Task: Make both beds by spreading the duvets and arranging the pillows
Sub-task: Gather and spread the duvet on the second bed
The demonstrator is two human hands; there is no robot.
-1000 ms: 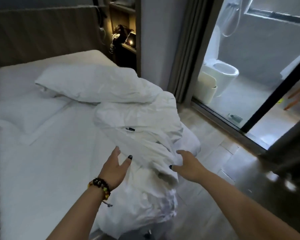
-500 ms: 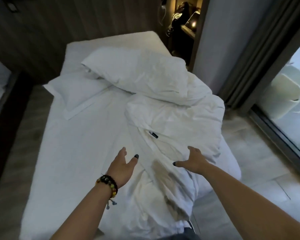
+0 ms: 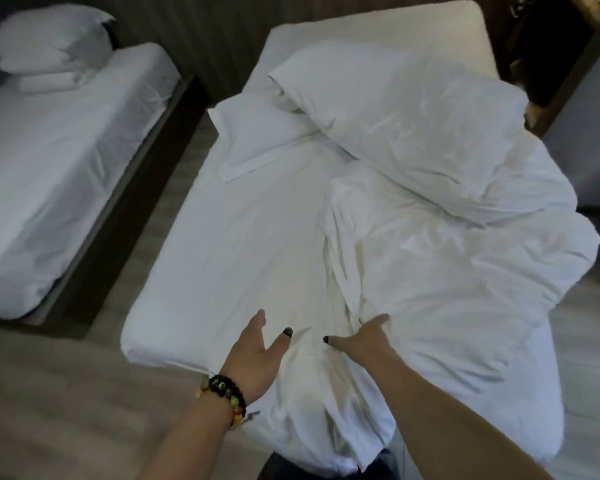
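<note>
Both hands, the left hand (image 3: pixel 257 355) and right hand (image 3: pixel 362 339), are spread and hold nothing, reaching for the crumpled duvet (image 3: pixel 440 258) at the bed's foot edge; next they must grip its hem.

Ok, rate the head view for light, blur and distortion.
Head view: dim, bluish light, warmer on the duvet; motion blur softens the far bed and floor; wide-angle bend curves the near bed edges; both hands, left and right, reasonably sharp; no glare.
</note>
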